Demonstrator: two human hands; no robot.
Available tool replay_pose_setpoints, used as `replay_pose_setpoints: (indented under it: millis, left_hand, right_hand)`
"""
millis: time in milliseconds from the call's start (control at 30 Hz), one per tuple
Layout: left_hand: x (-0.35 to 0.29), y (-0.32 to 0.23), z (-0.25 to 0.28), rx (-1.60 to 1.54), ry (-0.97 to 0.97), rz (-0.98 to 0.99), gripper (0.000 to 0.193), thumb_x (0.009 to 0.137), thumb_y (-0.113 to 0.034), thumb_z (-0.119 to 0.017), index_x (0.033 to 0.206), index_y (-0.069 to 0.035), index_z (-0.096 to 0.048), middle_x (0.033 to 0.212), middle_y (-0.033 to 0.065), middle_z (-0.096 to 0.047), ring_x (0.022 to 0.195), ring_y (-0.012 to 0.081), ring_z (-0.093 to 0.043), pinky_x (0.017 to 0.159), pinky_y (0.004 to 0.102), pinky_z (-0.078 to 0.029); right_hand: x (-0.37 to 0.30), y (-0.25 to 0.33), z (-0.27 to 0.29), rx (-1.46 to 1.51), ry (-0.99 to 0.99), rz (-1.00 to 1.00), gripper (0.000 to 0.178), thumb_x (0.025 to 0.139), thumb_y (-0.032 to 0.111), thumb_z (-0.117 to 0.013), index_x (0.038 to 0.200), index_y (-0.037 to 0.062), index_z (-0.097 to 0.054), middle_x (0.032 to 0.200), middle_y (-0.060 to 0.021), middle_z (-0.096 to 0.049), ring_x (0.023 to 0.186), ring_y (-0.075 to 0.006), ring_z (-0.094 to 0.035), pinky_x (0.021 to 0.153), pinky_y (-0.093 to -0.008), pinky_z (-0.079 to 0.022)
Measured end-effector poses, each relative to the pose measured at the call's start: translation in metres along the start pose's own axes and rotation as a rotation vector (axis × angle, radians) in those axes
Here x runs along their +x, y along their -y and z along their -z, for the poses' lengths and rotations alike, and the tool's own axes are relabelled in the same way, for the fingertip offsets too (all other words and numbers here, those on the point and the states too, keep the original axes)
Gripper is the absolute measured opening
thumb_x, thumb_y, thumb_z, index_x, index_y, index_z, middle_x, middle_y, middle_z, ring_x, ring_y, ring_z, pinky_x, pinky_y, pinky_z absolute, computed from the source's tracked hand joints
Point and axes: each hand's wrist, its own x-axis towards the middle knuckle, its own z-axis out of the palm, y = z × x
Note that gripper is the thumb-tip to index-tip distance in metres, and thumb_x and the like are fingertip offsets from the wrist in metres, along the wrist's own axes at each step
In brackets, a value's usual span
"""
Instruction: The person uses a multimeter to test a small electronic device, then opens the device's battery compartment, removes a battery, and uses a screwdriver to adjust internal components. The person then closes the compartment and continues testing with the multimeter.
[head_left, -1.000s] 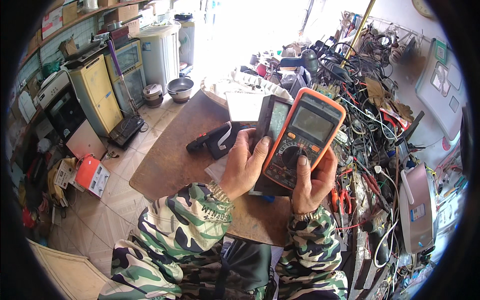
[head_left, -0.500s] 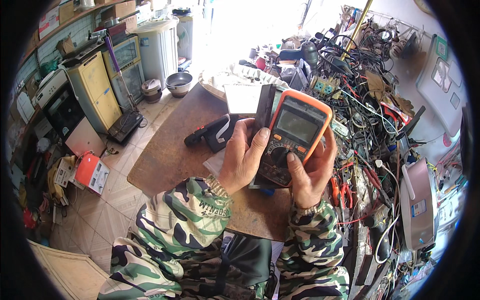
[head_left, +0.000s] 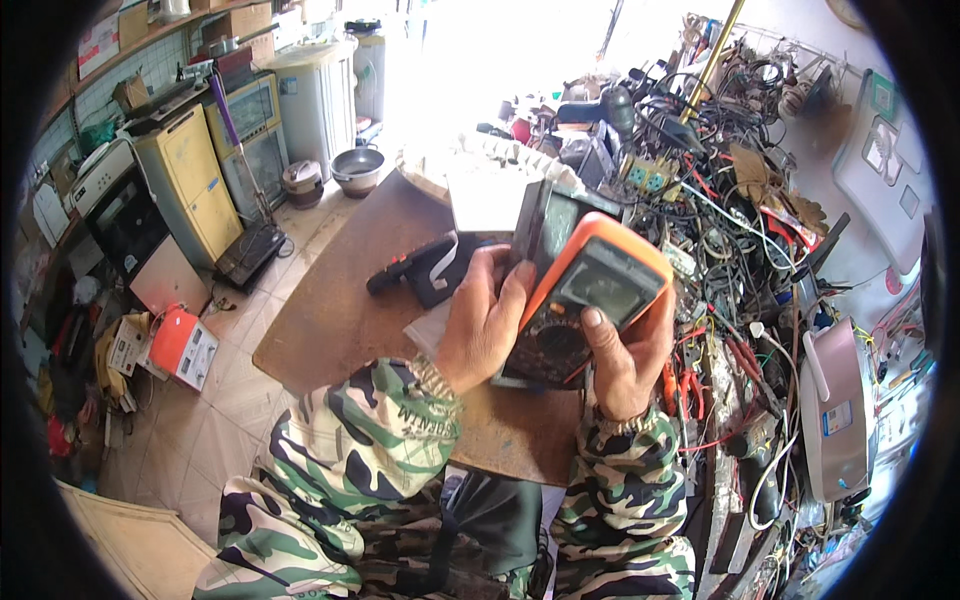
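Note:
My right hand (head_left: 632, 352) is closed round an orange-rimmed multimeter (head_left: 655, 262), its thumb resting on the face below the grey display. Beside and behind the meter is a dark, flat, box-like piece with a glassy panel (head_left: 566, 222); its kind I cannot make out. My left hand (head_left: 486, 322) grips that piece along its near edge, thumb up, and its fingertips lie close to the meter's left side. The meter is tilted and covers much of the dark piece. On the table left of my left hand lies a black object with red marks and a white strip (head_left: 437, 272).
Under my hands is a worn brown table (head_left: 330, 300). A white panel (head_left: 485, 203) and a pale tray (head_left: 425, 165) are at its far side. Tangled cables and tools (head_left: 740, 230) crowd the right. A dark pot (head_left: 358, 170) and an orange-and-white box (head_left: 185, 345) stand on the floor left.
The multimeter has tilted clockwise and shifted slightly right and down. More of the dark piece behind it shows, with its glassy panel. My right thumb has moved up the meter's face.

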Motion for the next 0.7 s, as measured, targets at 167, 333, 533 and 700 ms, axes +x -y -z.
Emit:
replay_pose_setpoints:
  millis: [167, 333, 533, 700]
  left_hand:
    - [-0.001, 0.006, 0.002, 0.023, 0.029, -0.035, 0.054, 0.107, -0.037, -0.058, 0.13, 0.009, -0.046, 0.116, 0.0176, -0.068, 0.107, 0.0179, -0.064, 0.094, 0.032, -0.051]
    - [-0.003, 0.003, 0.004, 0.084, 0.063, -0.079, 0.048, 0.108, -0.034, -0.054, 0.132, 0.008, -0.045, 0.117, 0.0155, -0.066, 0.106, 0.0159, -0.063, 0.093, 0.0301, -0.05]
    - [-0.005, 0.0, 0.0, 0.074, 0.052, -0.1, 0.048, 0.107, -0.034, -0.057, 0.13, 0.007, -0.048, 0.112, 0.0162, -0.069, 0.102, 0.0178, -0.066, 0.092, 0.0321, -0.051]
    - [-0.001, 0.004, 0.0, -0.018, 0.081, 0.002, 0.048, 0.107, -0.034, -0.058, 0.129, 0.008, -0.048, 0.113, 0.013, -0.067, 0.101, 0.0139, -0.063, 0.089, 0.0296, -0.051]
  right_hand:
    - [0.001, 0.003, -0.003, 0.011, -0.134, 0.084, 0.078, 0.094, 0.005, -0.071, 0.158, -0.0031, -0.026, 0.141, -0.0151, -0.054, 0.127, -0.0236, -0.056, 0.111, -0.0384, -0.043]
    - [0.002, 0.003, 0.008, 0.002, -0.091, 0.061, 0.073, 0.095, 0.008, -0.072, 0.155, -0.004, -0.032, 0.14, -0.0155, -0.056, 0.127, -0.0222, -0.056, 0.111, -0.0366, -0.042]
    - [0.0, 0.003, 0.014, -0.004, -0.085, 0.065, 0.072, 0.093, 0.011, -0.075, 0.152, -0.0054, -0.037, 0.133, -0.0149, -0.06, 0.125, -0.0222, -0.058, 0.111, -0.0363, -0.042]
    - [0.008, 0.0, 0.017, -0.023, -0.084, 0.041, 0.066, 0.095, 0.013, -0.072, 0.15, -0.0052, -0.04, 0.136, -0.0167, -0.06, 0.125, -0.0247, -0.059, 0.11, -0.0379, -0.043]
